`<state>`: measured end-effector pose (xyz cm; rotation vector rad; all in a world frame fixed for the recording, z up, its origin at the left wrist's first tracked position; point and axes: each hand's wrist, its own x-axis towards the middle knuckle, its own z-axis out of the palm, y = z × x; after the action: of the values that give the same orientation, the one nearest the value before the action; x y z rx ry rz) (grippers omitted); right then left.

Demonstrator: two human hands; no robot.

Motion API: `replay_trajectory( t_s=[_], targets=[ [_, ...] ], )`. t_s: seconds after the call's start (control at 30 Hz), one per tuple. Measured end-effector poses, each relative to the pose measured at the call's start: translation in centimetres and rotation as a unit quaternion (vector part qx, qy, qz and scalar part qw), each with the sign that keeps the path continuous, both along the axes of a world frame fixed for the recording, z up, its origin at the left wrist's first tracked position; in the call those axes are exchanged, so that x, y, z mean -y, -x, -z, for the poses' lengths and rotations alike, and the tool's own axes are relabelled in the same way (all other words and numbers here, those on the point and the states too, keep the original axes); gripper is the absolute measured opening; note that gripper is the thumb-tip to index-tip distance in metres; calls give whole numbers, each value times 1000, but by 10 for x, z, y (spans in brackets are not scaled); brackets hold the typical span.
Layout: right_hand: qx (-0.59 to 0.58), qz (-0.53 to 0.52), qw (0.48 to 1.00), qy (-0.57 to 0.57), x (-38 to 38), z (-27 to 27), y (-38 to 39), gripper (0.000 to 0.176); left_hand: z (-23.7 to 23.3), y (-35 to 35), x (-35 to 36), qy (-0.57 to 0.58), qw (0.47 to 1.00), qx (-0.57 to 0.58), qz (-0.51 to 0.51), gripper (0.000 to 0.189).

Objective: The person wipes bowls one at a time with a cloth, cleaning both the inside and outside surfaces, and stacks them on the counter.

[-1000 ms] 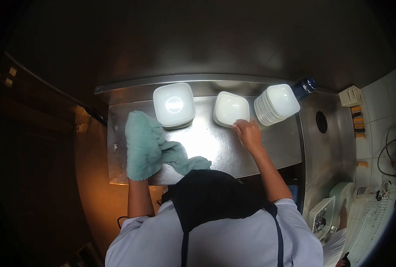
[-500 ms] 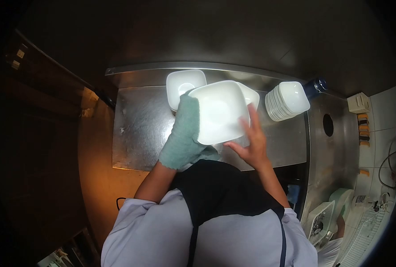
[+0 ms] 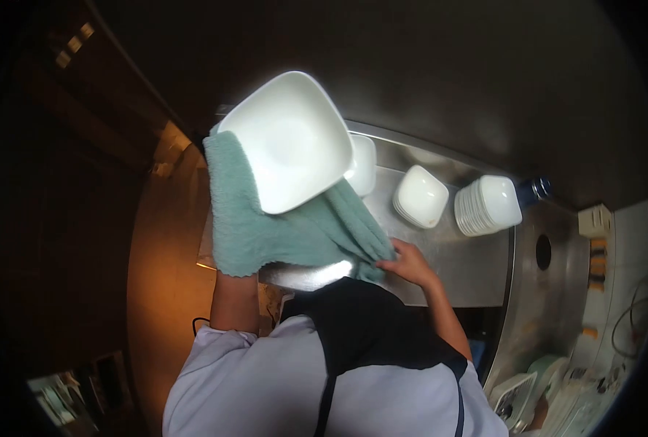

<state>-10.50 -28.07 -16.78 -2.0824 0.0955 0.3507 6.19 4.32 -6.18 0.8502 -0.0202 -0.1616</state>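
Note:
A white square bowl (image 3: 295, 138) is raised at the left, tilted so that its inside faces me. My left hand grips its left edge through a green cloth (image 3: 233, 218); the cloth covers the fingers, and only my left wrist (image 3: 235, 291) shows below it. The cloth stretches across to the right beneath the bowl. There my right hand (image 3: 410, 264) pinches its loose end between thumb and fingers. Behind the held bowl, another white bowl (image 3: 364, 164) is partly hidden.
On the steel counter (image 3: 462, 269) stand a short stack of white bowls (image 3: 422, 195) and a taller stack (image 3: 488, 204). A dark blue cylindrical object (image 3: 533, 191) lies behind it. Farther right are a round dark hole (image 3: 543, 252) and a white basket (image 3: 515, 400).
The held bowl has moved up and left with my left hand. My right hand, earlier spread beside the bowl's right edge, has dropped and taken hold of the cloth's end. The view has turned.

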Motion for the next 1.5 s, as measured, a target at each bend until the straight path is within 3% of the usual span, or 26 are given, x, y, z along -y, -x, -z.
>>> replay_trajectory(
  t_s=[0.03,0.1,0.23,0.27,0.3,0.37,0.43,0.53,0.63,0.67,0.73,0.8,0.83,0.9,0.93,0.97,1.03,1.13,1.17,1.27,1.37,1.47,1.5],
  targets=[
    [2,21,1000,-3,11,2,8,56,0,-3,-11,15,1000,-8,-18,56],
    [-10,129,986,-105,17,-51,13,51,1,-8,-25,40,998,-14,-41,55],
    [277,134,888,-342,-5,-162,-37,61,10,-3,0,66,997,-34,-18,54],
    [304,120,881,-343,-20,-178,-54,68,11,2,15,71,997,-38,-2,54],
    [318,97,898,-287,-30,-180,-76,65,14,6,32,73,996,-42,15,54],
    [382,53,922,18,-79,-176,-117,46,18,20,63,80,995,-49,40,53],
    [433,23,898,73,-126,-153,-133,31,18,26,72,82,994,-52,48,53],
    [338,-185,910,151,-121,-162,-113,30,16,17,46,89,993,-60,42,52],
    [292,-167,868,366,-95,-171,-108,18,7,19,26,89,992,-71,47,51],
    [322,-104,874,348,-91,-184,-111,12,4,22,26,86,993,-71,48,51],
    [314,-107,870,365,-91,-188,-112,11,-4,27,35,73,995,-59,46,51],
    [243,-168,899,322,-104,-178,-112,12,-16,30,48,45,998,-33,28,50],
    [273,-189,918,216,-113,-173,-113,14,-23,33,57,13,1000,-8,6,50],
    [360,-104,917,141,-129,-162,-119,16,-20,33,69,-37,998,33,-41,49],
    [408,-48,904,117,-130,-151,-124,18,20,25,67,-66,996,49,-47,46],
    [436,1,889,142,-130,-151,-130,22,104,6,56,-66,996,38,-49,47],
    [494,97,839,208,-122,-157,-144,28,51,29,77,88,990,-107,-17,46],
    [495,275,807,165,-105,-163,-159,26,17,42,87,172,972,-157,16,47],
    [454,270,837,143,-104,-161,-157,26,14,45,87,176,971,-158,23,48],
    [518,17,837,172,-122,-129,-132,28,22,34,78,140,983,-108,40,50],
    [339,-151,904,213,-104,-145,-106,34,15,25,58,116,987,-78,82,52],
    [372,18,862,344,-83,-159,-124,37,4,38,58,14,995,4,98,55],
    [431,73,842,318,-88,-161,-133,34,3,44,61,-45,993,55,91,57]
  ],
)
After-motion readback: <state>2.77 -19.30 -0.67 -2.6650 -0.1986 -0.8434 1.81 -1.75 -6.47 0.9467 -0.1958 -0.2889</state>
